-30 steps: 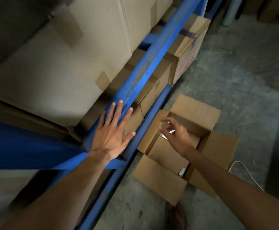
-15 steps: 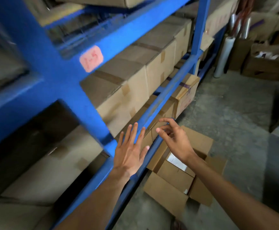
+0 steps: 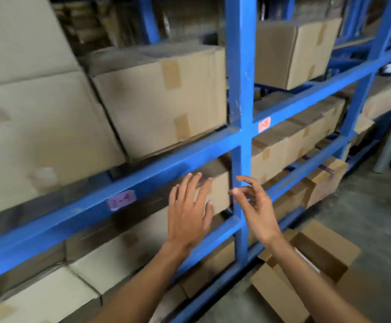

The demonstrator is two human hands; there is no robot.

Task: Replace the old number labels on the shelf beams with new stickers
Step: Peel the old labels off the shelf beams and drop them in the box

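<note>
Dim, motion-blurred view, edges bowed by wide-angle.

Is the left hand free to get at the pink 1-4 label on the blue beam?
Probably yes: the left hand is open and empty, and the pink label sits uncovered on the blue beam to its left.

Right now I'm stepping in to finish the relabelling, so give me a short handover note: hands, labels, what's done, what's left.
Left hand: open, fingers spread, raised in front of the shelf, holding nothing.
Right hand: fingers loosely curled by the blue upright; no sticker visible in it.
Pink label sits on the beam left of the upright; orange label on the beam right of it. Both blurred.
Open cardboard box stands on the floor at lower right.
Done: cannot tell which labels are new.
Left: check both labels, replace any old ones.
</note>
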